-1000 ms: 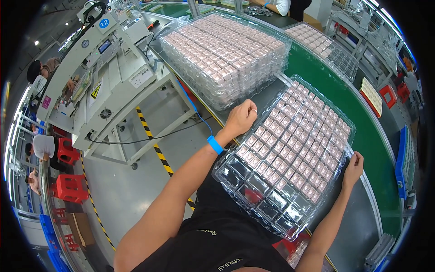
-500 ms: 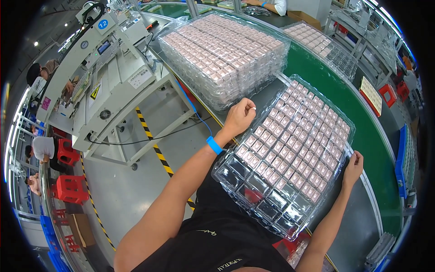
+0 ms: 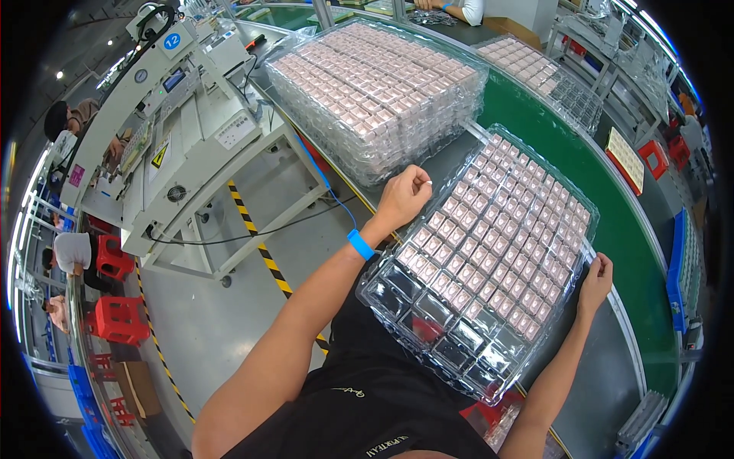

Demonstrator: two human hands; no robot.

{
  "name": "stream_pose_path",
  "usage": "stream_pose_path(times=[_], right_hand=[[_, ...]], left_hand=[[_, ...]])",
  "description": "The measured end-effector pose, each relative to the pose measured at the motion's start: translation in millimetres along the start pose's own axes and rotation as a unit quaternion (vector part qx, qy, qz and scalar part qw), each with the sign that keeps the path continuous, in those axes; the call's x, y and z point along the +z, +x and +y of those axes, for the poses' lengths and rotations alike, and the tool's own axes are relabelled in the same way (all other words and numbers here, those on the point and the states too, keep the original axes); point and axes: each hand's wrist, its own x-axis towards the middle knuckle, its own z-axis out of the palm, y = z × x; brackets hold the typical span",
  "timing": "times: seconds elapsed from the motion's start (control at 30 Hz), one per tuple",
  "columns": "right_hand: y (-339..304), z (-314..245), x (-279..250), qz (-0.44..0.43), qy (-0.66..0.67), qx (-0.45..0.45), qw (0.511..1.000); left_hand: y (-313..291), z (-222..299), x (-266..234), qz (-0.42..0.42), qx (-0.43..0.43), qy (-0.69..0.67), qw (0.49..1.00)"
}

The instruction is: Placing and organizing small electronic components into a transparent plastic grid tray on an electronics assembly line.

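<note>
A clear plastic tray (image 3: 489,356) lies tilted in front of me, its near edge by my black shirt. Rows of small pinkish square pieces (image 3: 501,237) fill most of its pockets, while the pockets nearest me hold none. My left hand (image 3: 405,197) is closed beside the tray's upper left edge, thumb and fingertips pressed together. A tiny whitish spot shows at those fingertips, too small to name. At the tray's right edge, my right hand (image 3: 596,283) has its fingers curled in; what they hold, if anything, is hidden. A blue wrist strap (image 3: 361,245) with a cord circles my left wrist.
Beyond the tray stands a tall stack of filled clear trays (image 3: 375,92). A green conveyor belt (image 3: 631,229) curves along the right, with another tray stack (image 3: 535,73) across it. A white machine (image 3: 191,153) stands at the left. Red stools (image 3: 121,320) are farther left.
</note>
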Motion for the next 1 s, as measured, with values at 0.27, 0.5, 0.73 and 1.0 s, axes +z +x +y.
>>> stream_pose_path(times=[0.27, 0.5, 0.73, 1.0], right_hand=[[1, 1, -1, 0.009, -0.026, -0.012, 1.0], [0, -4, 0, 0.007, -0.02, -0.006, 1.0], [0, -4, 0, 0.01, -0.019, -0.009, 1.0], [0, -2, 0, 0.006, -0.02, -0.006, 1.0]], left_hand=[[0, 12, -4, -0.021, -0.026, 0.028, 0.999], [0, 11, -6, -0.022, -0.017, 0.053, 0.998], [0, 7, -4, -0.02, -0.014, 0.05, 0.998], [1, 3, -2, -0.01, 0.036, 0.069, 0.997]])
